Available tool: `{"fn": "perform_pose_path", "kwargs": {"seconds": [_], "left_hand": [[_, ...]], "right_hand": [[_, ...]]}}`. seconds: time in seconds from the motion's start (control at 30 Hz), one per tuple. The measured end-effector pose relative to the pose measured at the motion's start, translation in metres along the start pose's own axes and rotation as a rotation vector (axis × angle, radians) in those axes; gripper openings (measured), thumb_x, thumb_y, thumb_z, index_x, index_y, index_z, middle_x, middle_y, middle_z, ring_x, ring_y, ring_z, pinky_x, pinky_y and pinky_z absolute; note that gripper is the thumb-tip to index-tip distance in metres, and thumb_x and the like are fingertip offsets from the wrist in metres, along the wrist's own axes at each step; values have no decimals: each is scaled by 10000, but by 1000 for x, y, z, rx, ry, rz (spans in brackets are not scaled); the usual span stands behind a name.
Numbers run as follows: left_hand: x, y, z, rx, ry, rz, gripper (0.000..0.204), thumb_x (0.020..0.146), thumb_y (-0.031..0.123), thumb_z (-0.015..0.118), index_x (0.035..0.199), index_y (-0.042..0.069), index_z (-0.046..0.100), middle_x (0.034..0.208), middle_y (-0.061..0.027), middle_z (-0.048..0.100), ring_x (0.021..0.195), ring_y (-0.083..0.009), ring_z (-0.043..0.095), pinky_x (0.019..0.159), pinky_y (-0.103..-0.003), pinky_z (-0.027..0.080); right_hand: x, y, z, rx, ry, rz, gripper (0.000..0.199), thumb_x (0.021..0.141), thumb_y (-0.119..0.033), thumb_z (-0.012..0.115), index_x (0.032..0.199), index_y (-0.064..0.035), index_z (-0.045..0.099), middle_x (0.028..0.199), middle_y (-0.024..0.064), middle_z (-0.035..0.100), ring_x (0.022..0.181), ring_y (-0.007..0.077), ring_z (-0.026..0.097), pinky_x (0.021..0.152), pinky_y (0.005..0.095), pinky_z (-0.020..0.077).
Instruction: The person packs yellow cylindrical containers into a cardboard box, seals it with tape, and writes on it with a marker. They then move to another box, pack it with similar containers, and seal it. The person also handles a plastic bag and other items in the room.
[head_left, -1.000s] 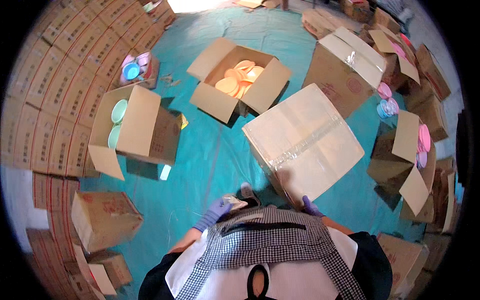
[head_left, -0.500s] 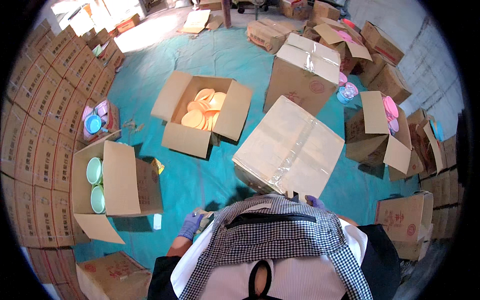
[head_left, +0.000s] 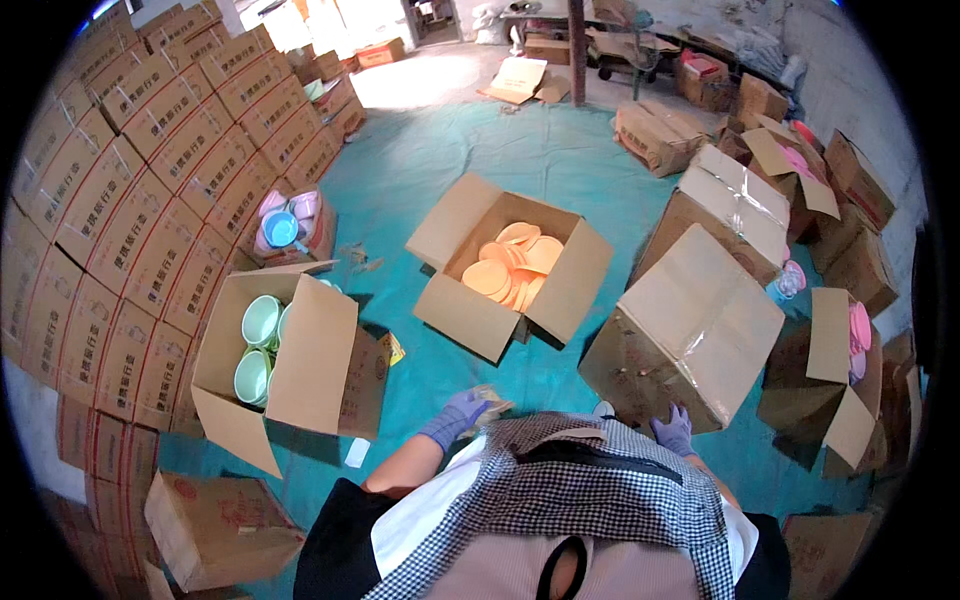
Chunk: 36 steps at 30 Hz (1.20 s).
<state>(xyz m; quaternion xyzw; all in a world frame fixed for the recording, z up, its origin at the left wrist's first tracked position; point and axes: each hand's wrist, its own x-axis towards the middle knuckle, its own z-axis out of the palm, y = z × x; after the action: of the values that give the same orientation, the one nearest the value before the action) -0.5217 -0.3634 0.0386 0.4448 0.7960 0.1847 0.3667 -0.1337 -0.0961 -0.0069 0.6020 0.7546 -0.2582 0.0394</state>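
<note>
My left hand, in a purple glove, is closed round a small pale tan thing whose kind I cannot make out. My right hand, gloved alike, has its fingers apart beside the near side of a large taped cardboard box; whether it touches the box I cannot tell. Ahead of me stands an open carton holding orange round plastic pieces. To the left, another open carton contains pale green cups or buckets.
Stacked printed cartons line the left wall. A second taped box stands behind the nearer one. Open cartons at right include one with pink items. A container of pastel pails sits before the stack. Teal sheeting covers the floor.
My view has swung left and lifted, so the boxes appear farther right. My left hand has come forward with the tan thing. More of my right hand shows beside the box.
</note>
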Motion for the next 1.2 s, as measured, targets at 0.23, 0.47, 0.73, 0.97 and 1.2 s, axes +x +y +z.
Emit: {"fn": "perform_pose_path", "kwargs": {"seconds": [0.23,0.47,0.73,0.97,1.2], "left_hand": [[112,17,-16,-138,98,303,454,929,307,550,1323,82,535,1200,-162,628,1061,-311,618,919,-361,482],[138,111,-97,-654,407,276,522,820,188,613,1317,55,524,1141,-199,624,1053,-337,616,956,-388,465],[134,57,-193,88,742,-69,664,746,191,631,1349,-18,446,1341,-259,460,1275,-429,420,1054,-495,358],[138,-127,-237,-337,581,-57,797,770,379,705,1401,-1,401,1407,-264,402,1288,-400,416,1092,-453,332],[71,-252,-339,383,442,-509,771,716,469,709,1343,72,499,1436,-181,390,1353,-368,310,1106,-489,277]], "right_hand": [[106,-60,-7,451,-99,-225,630,882,-307,649,1391,-4,435,1379,223,480,1273,311,454,1059,357,377],[145,-279,-33,533,-424,-1134,515,879,-147,655,1328,14,462,1395,170,466,1299,265,448,1085,378,342],[122,-487,36,591,-841,-1084,637,894,-85,585,1463,-49,301,1353,180,511,1237,261,518,1030,366,412],[179,-594,155,462,-672,-1007,334,952,-143,519,1263,-26,552,1159,159,614,1038,226,612,849,348,502],[223,-627,139,604,-546,-679,280,941,-347,567,947,-69,602,682,42,567,573,189,549,532,310,449]]}}
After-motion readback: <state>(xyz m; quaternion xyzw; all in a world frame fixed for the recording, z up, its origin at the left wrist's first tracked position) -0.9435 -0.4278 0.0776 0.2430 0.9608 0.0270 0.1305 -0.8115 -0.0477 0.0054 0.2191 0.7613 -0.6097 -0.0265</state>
